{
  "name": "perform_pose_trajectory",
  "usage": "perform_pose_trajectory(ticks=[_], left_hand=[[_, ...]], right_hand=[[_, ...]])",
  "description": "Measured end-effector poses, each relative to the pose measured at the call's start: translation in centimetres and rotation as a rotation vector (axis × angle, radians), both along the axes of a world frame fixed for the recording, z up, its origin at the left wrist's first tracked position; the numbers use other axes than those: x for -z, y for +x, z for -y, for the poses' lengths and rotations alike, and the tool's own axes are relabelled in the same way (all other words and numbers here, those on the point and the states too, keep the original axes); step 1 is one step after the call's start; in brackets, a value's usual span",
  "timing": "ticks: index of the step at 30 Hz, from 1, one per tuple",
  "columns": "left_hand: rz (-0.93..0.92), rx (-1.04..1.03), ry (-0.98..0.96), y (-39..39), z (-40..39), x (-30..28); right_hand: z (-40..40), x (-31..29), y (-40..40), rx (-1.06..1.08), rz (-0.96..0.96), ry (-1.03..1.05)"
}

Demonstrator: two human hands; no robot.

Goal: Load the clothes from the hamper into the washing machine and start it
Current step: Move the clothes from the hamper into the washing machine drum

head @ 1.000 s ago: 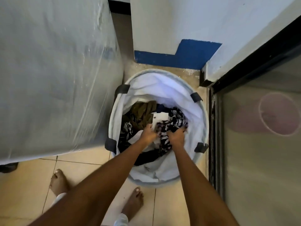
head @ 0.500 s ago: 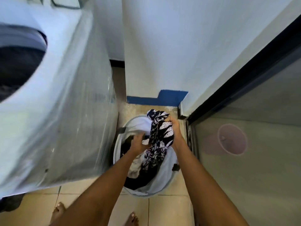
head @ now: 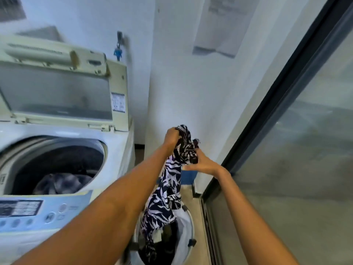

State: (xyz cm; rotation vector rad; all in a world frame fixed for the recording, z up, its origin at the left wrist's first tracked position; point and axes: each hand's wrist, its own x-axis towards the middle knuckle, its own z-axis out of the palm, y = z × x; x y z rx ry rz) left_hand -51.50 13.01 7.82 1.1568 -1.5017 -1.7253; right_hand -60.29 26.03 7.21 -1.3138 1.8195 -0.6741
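A navy garment with a white leaf print (head: pixel 170 190) hangs from chest height down into the white round hamper (head: pixel 188 234) on the floor at the bottom centre. My left hand (head: pixel 172 137) is shut on the garment's top end. Just right of it and lower, my right hand (head: pixel 203 163) holds the bunched upper part, with its fingers partly hidden behind the cloth. Dark clothes remain inside the hamper. The top-loading washing machine (head: pixel 114 148) stands at the left with its lid (head: pixel 57 90) raised. Dark clothes (head: pixel 61 182) lie in its drum.
The machine's control panel (head: pixel 28 209) faces me at the lower left. A white wall column (head: pixel 191 83) rises behind my hands. A dark-framed glass door (head: pixel 305 150) runs along the right. A blue tag (head: pixel 117 52) hangs on the wall above the machine.
The patterned garment has been lifted from the hamper up to chest height. My left hand has taken its top end, and my view has risen to show the open machine.
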Motion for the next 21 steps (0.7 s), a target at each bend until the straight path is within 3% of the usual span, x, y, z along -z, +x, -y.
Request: perform_pose_trajectory(ticks=[2, 5, 8, 11, 17, 19, 21], left_hand=[[-0.088, 0.070, -0.001, 1.5, -0.9, -4.7], [-0.153, 0.205, -0.071, 2.8, -1.5, -9.5], [-0.196, 0.049, -0.215, 3.8, -0.7, -11.1], [-0.250, -0.070, -0.307, 5.8, -1.1, -10.5], [0.035, 0.104, -0.337, 8.5, -0.4, -3.5], [0.064, 0.009, -0.357, 8.6, -0.1, -3.6], [0.036, -0.106, -0.296, 8.6, 0.4, -5.2]], right_hand=[[-0.2, -1.5, 1.6, 0.029, 0.033, -0.030], [1.6, -3.9, 3.6, 0.300, 0.071, -0.223], [3.7, -7.4, 5.0, 0.455, 0.060, -0.400], [5.7, -11.1, 5.5, 0.563, 0.279, -0.503], [7.6, -17.7, 5.9, 0.671, 0.762, -0.619], [7.6, -18.7, 6.1, 0.654, 0.764, -0.635], [7.2, -18.9, 6.1, 0.655, 0.587, -0.622]])
